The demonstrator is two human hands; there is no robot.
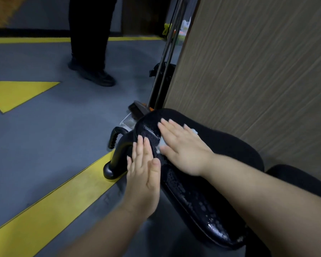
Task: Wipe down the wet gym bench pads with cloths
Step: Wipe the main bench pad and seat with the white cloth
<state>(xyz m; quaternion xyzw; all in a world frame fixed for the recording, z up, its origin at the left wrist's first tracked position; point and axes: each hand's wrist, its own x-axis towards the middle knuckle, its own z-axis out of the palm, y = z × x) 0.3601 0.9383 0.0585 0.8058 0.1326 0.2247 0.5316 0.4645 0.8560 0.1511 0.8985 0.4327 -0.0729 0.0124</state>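
A black gym bench pad runs from the middle of the view to the lower right, beaded with water drops along its near side. My right hand lies flat on the pad's far end, fingers straight, pressing a pale cloth that shows only at the hand's edges. My left hand is held flat against the pad's left side edge, fingers straight and pointing away from me, with nothing in it.
A wooden panel stands close on the right. A person in dark trousers and shoes stands on the grey floor ahead. The bench's black frame and ribbed handle stick out left. A broom and dustpan lean beyond the pad.
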